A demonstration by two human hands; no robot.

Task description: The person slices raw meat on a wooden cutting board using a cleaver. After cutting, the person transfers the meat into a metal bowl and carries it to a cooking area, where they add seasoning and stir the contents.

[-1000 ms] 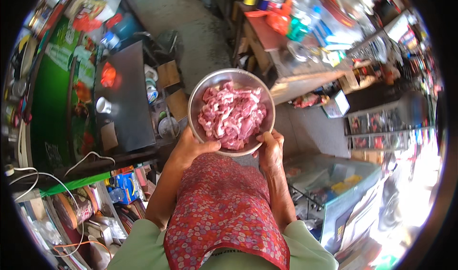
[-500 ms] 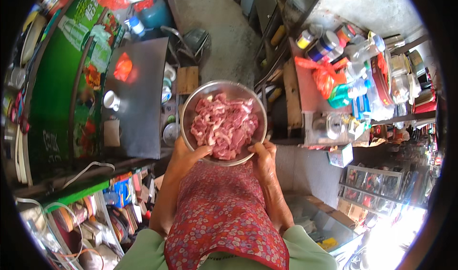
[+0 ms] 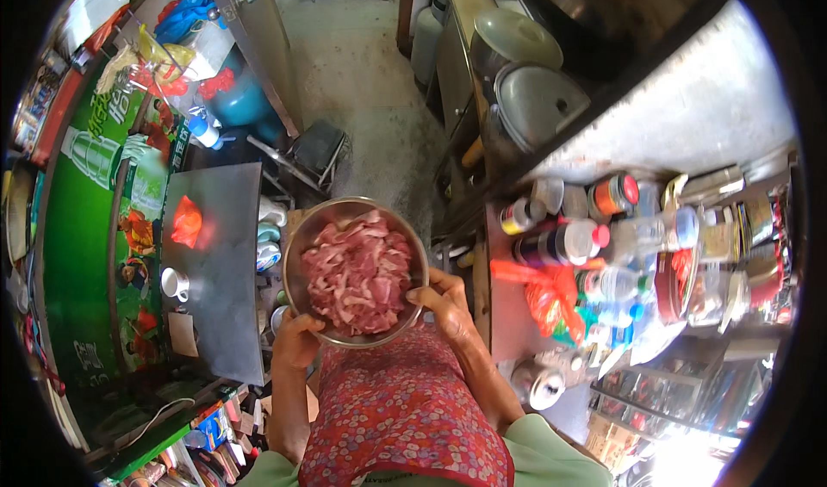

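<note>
A round stainless steel bowl [image 3: 297, 310] is held in front of my body by both hands. Pieces of raw sliced meat [image 3: 360, 272], pink with pale fat, are heaped inside it. My left hand [image 3: 297, 339] grips the near left rim, thumb over the edge. On the near right rim my right hand [image 3: 444, 302] is closed in the same way, its thumb on the inside. The fingers of both hands are mostly hidden under the bowl. Beneath it hangs my red flowered apron [image 3: 405, 401].
At left stands a dark table [image 3: 220, 272] with a white mug [image 3: 174, 285] and an orange-red bag [image 3: 186, 222]. A folding chair [image 3: 314, 155] edges the concrete floor [image 3: 370, 142] ahead. Jars, bottles and a red bag [image 3: 551, 302] crowd the right table. Lidded pots [image 3: 538, 99] sit beyond.
The view has shifted forward toward the doorway and turned. Pots and more floor now show ahead. The bowl has moved left and lower in the picture, still in both hands.
</note>
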